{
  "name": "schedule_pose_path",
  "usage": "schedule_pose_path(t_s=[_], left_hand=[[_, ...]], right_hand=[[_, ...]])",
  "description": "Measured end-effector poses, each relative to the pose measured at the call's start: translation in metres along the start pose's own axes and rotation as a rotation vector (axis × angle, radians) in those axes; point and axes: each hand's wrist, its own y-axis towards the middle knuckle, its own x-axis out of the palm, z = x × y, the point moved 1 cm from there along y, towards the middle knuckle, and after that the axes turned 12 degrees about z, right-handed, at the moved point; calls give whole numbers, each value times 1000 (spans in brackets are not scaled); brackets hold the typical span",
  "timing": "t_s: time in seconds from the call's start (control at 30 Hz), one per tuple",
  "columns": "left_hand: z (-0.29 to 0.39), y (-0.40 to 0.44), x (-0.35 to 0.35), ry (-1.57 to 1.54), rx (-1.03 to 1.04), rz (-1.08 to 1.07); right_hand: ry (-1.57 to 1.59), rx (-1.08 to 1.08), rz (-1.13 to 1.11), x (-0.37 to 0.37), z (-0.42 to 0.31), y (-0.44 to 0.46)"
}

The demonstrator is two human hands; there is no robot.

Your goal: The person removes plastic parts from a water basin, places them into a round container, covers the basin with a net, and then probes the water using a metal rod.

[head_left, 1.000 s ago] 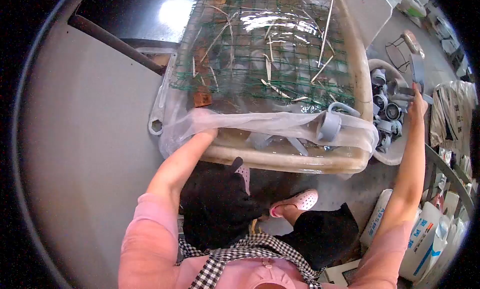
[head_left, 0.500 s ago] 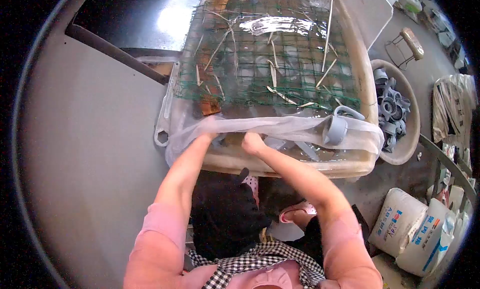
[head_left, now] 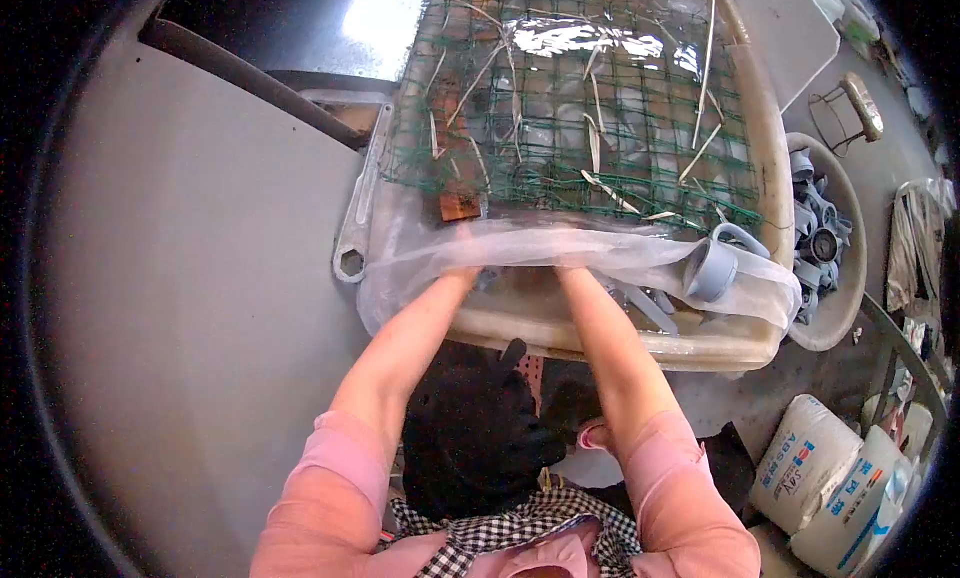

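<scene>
A large tub [head_left: 630, 348] of water is in front of me, with a translucent white mesh cloth [head_left: 625, 248] stretched across its near end. My left hand [head_left: 466, 254] reaches under the cloth beside the end of a wooden strip [head_left: 460, 207]; its fingers are hidden. To its right, my right hand [head_left: 570, 255] also goes beneath the cloth, fingers out of sight. On the cloth further right lies a grey plastic cup-shaped part [head_left: 712, 268] with a curved handle. Several grey pieces [head_left: 652, 308] show in the water near the front rim.
Green netting [head_left: 600, 138] with pale strips covers the tub's far part. A big wrench [head_left: 353, 223] lies along the left rim, beside a grey panel [head_left: 210, 258]. At right stand a basin [head_left: 850, 278] of grey parts, filled sacks [head_left: 805, 463] and a stool [head_left: 862, 108].
My right hand has moved from in front of the cloth to under it. The left stays beneath it. The whole view has shifted, so the tub appears further right.
</scene>
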Motion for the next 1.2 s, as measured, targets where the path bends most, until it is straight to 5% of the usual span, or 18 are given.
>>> schedule_pose_path(t_s=[0.07, 0.2, 0.33, 0.4, 0.47, 0.5, 0.57, 0.67, 0.73, 0.77, 0.83, 0.9, 0.97, 1.07, 1.13, 1.2], left_hand=[[28, -10, -10, -134, -73, -41], [201, -57, -97, -64, -133, -389], [218, -60, -97, 227, 46, -611], [204, -62, -90, 327, 176, -631], [187, -60, -80, 422, 345, -610], [176, -58, -73, 477, 465, -579], [156, -55, -62, 575, 678, -514], [154, -63, -61, 629, 738, -500], [192, -81, -80, 643, 603, -572], [205, -89, -89, 668, 444, -634], [208, -94, -90, 703, 518, -660], [210, -100, -98, 753, 587, -677], [217, -103, -111, 659, 1101, -501], [220, -99, -116, 555, 917, -483], [231, -92, -119, 429, 944, -453], [246, -82, -124, 220, 983, -398]], right_hand=[[-57, -90, -22, 4, 2, -1], [-196, -490, -57, 19, 8, -21], [-169, -899, -75, 20, 5, -50], [-57, -814, -236, -25, -21, -63], [167, -367, -839, -94, -67, -77], [209, -578, -646, -125, -76, -87], [-135, -801, -850, -167, -74, -85], [-235, -860, -623, -243, -57, -63], [-394, -825, -258, -288, -35, -35], [-537, -732, -61, -297, -14, -16], [-745, -418, 207, -326, -4, -2], [-559, -66, 91, -323, 32, 11], [-443, 26, 6, -315, 58, 26], [-209, 55, -12, -337, 50, 25], [51, -35, 149, -354, 44, 24], [239, -55, 54, -371, 44, 30]])
